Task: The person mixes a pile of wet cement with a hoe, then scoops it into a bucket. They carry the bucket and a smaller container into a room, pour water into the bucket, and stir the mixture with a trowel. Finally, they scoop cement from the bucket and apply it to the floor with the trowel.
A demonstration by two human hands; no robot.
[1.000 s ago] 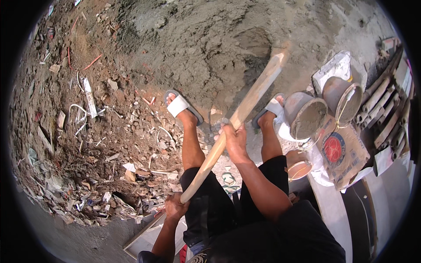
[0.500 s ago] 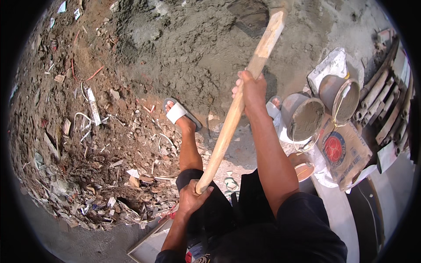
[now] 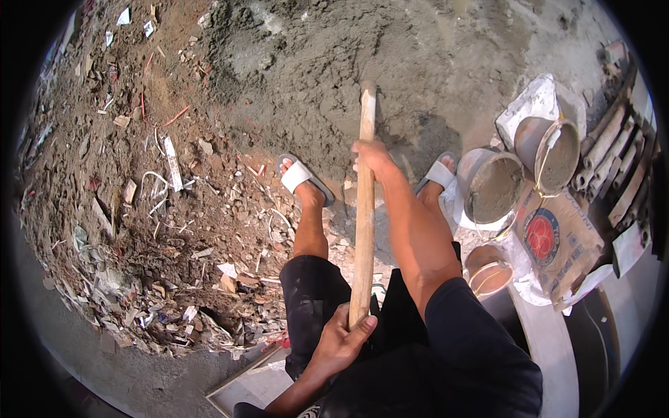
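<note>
A hoe point(image 3: 364, 237) with a long pale wooden handle stretches away from me. Its far end meets a heap of wet grey mortar point(image 3: 300, 97), where the blade is hidden. My right hand point(image 3: 375, 159) is wrapped round the upper part of the handle, just ahead of my feet. Close to my body, my left hand point(image 3: 343, 341) grips the butt end, thumb along the wood. My sandalled feet stand at the mortar's near edge, one on each side of the handle.
Two mortar-filled buckets point(image 3: 491, 188) and a smaller reddish pail point(image 3: 489, 270) stand at the right. Beside them lie a brown paper sack point(image 3: 554, 244) and stacked pipes point(image 3: 610, 157). Rubble and scraps point(image 3: 174, 230) cover the left ground. A framed panel point(image 3: 251, 383) lies near my left arm.
The hoe's far end has swung left and nearer, its blade sinking from sight into the mortar. My right hand moved left and closer; my left hand moved right and slightly closer to me.
</note>
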